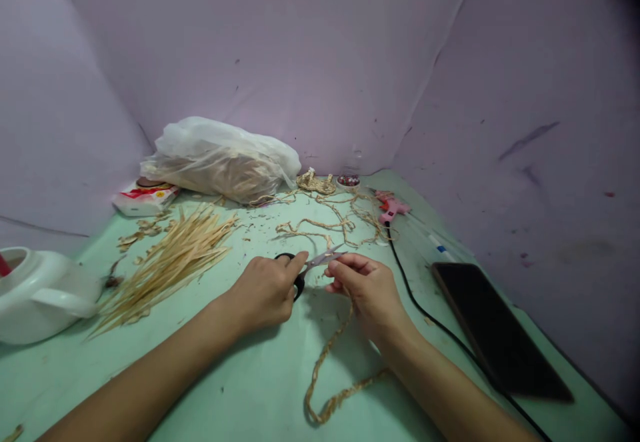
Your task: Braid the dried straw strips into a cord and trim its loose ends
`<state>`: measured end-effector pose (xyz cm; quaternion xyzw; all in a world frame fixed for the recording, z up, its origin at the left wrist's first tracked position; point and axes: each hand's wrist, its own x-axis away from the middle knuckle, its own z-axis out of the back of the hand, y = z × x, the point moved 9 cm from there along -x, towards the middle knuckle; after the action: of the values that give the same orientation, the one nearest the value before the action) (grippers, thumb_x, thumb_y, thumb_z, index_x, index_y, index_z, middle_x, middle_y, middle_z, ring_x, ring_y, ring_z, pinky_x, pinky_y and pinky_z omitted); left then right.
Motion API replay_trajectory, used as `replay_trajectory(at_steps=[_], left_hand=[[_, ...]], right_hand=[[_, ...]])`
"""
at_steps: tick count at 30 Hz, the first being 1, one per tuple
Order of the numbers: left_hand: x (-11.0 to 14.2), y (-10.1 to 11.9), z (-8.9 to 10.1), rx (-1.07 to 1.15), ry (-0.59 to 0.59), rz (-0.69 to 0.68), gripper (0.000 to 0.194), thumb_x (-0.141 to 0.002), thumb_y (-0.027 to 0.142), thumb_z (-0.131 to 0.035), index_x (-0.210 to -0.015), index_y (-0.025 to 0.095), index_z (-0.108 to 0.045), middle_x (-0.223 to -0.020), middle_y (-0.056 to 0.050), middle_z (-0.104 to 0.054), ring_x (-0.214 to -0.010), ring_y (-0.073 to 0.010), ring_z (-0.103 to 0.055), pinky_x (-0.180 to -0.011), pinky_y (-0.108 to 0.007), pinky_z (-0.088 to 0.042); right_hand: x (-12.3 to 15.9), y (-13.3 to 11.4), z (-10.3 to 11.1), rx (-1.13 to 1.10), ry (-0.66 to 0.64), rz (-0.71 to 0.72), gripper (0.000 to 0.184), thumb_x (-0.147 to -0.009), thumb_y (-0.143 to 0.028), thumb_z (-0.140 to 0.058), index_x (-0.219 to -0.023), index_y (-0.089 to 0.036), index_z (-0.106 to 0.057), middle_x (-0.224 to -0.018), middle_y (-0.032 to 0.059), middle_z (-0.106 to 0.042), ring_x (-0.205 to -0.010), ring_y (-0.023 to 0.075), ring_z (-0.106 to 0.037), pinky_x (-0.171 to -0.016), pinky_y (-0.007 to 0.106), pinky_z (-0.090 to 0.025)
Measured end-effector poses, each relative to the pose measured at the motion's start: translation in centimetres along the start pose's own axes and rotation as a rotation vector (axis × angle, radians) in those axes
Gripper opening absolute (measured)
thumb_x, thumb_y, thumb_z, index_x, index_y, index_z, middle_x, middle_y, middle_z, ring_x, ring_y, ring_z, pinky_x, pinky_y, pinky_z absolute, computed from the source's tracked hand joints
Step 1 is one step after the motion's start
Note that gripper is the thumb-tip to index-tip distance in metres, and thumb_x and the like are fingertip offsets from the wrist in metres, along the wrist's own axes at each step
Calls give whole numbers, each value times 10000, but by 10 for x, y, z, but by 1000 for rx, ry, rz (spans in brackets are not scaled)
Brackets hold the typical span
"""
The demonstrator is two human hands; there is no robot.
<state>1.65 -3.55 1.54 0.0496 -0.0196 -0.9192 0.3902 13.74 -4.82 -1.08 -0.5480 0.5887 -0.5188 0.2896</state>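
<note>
Left grip: the scissors [319, 260] are held in the left hand [265, 289], its fingers closed about the black loops.
Right grip: the cord [330, 407] is pinched between thumb and fingers of the right hand [373, 292]; its end is hidden at the fingertips.
Clock: twelve is taken as straight away from the wearer.
Blades: pointed to two o'clock from the left hand, found at ten o'clock from the right; seemingly parted a little.
Cord run: dropped from the right hand toward seven o'clock, curved on the table [240, 389], then led toward two o'clock and lost behind the right forearm.
Blades to pinch: the tips are set just beside the right fingertips; whether the cord is straddled cannot be told. The tips are nearer the right hand, the loops the left.
Beyond: far cord [345, 223] is strewn at twelve to one o'clock from the blades, the glue gun [393, 209] at two.
</note>
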Motion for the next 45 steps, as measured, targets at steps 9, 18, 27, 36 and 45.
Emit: replay_trajectory(at_steps=[9,18,27,36,45], left_hand=[[-1,4,4,387,-12,-13,395,-656,55,-405,-1003,205,-521,-745,-5,-611,-672,-139,-559,-616,-215,-380],[-2,5,5,346,-18,-12,307,-687,77,-372,-919,212,-520,-685,11,-580,-626,-135,-530,-580,-227,-366],[1,2,15,26,9,99,582,-703,272,-441,-1269,185,-329,-971,-98,-612,-840,-271,-590,-654,-361,-431],[-1,3,0,63,-13,69,575,-690,163,-404,-1258,149,-322,-934,-98,-626,-814,-243,-603,-662,-340,-439],[-3,-18,16,680,207,175,256,-685,127,-461,-917,194,-549,-682,8,-592,-602,-124,-540,-558,-228,-400]], right_hand=[[0,0,-1,-76,12,9,194,-496,-222,-747,-612,-128,-624,-509,-15,-601,-431,83,-509,-480,245,-493],[0,-2,2,-123,42,-20,197,-482,-216,-746,-593,-142,-601,-496,-28,-587,-421,70,-490,-487,238,-497],[1,-2,-1,95,-14,90,144,-573,-243,-704,-614,-136,-617,-538,-5,-601,-450,98,-539,-493,248,-491],[2,-3,1,105,11,92,156,-568,-255,-710,-593,-142,-605,-536,-9,-595,-442,101,-532,-497,255,-505],[0,2,1,-53,16,-1,202,-515,-224,-736,-660,-145,-619,-523,-24,-598,-435,84,-516,-506,251,-498]])
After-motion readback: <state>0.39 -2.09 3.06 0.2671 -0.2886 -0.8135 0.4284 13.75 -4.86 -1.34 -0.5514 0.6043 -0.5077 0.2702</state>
